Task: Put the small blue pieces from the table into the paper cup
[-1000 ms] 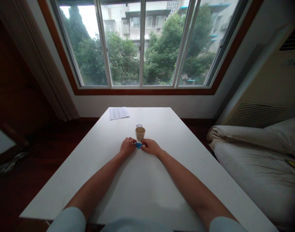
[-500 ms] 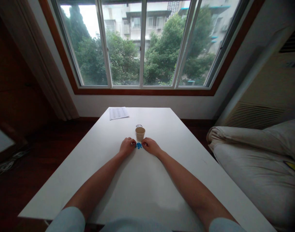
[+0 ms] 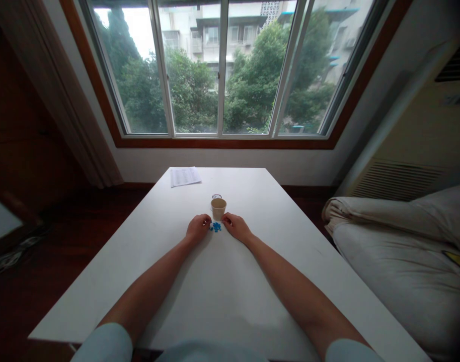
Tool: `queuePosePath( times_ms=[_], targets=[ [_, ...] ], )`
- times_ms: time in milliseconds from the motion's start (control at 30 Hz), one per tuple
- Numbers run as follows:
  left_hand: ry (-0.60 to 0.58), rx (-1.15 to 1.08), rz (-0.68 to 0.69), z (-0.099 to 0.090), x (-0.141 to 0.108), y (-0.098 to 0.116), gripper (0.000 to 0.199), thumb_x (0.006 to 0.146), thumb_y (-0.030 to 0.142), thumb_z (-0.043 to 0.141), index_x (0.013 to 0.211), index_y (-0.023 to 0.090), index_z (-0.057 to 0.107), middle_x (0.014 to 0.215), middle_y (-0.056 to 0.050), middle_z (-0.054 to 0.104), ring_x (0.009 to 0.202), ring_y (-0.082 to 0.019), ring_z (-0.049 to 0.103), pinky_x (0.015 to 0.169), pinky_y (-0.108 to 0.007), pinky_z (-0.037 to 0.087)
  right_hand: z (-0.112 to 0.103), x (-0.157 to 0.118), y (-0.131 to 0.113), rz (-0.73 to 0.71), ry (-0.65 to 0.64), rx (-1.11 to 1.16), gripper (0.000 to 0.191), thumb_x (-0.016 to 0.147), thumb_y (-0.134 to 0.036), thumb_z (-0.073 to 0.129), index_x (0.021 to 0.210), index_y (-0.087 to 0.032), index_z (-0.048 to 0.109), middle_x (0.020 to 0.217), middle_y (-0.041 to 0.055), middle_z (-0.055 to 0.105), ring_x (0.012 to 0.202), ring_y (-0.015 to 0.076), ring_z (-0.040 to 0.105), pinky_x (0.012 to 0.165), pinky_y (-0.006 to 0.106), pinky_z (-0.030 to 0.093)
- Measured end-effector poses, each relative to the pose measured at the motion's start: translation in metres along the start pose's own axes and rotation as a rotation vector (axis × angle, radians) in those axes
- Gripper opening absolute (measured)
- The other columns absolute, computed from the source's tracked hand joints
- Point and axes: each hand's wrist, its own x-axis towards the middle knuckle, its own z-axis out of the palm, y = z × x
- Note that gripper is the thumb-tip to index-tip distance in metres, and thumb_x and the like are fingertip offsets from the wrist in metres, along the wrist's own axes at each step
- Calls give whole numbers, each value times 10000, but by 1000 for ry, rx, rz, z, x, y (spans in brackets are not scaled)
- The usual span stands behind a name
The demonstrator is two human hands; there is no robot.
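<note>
A small pile of blue pieces (image 3: 217,228), too small to name, lies on the white table (image 3: 215,291). Just behind the pile stands a tan paper cup (image 3: 218,210), upright with its mouth facing up. My left hand (image 3: 199,227) rests at the pile's left side with its fingers curled and pressed together. On the right, my right hand (image 3: 236,227) has thumb and fingers pinched close to the cup's lower right side. Whether it touches the cup I cannot tell. What either hand's fingertips hold, if anything, is hidden.
Behind the cup lies a thin dark looped item (image 3: 217,196). Printed sheets of paper (image 3: 185,177) are at the table's far left corner. A sofa with a pale cover (image 3: 396,241) stands to the right, and a window (image 3: 222,75) is beyond the table.
Both hands have shifted slightly away from the blue pieces, the right one a little up towards the cup. More of the pile's left side shows. The cup has not moved.
</note>
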Motion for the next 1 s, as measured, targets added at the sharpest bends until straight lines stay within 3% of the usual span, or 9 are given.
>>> queuePosePath(
  times_ms=[400,633,1000],
  targets=[
    [17,-151,-47,-5,-3,7,190,927,185,510,1023,234,666,910,-3,697,772,-135,580,746,-262,458,0,-1,0,-14,67,59,170,887,-194,502,987,-224,637,865,7,643,726,152,536,690,262,416],
    [59,-177,96,-1,-1,3,218,914,113,453,943,218,642,922,-19,623,849,-155,579,809,-291,461,-5,-1,-7,-57,164,111,163,909,-200,469,951,-219,625,888,19,633,735,157,526,696,272,415],
    [91,-167,70,2,-2,2,261,896,61,443,985,211,637,985,-31,642,906,-155,590,847,-294,474,-7,-2,-9,-123,205,34,208,923,-150,453,943,-214,650,927,39,641,806,171,581,736,283,459]
  ],
)
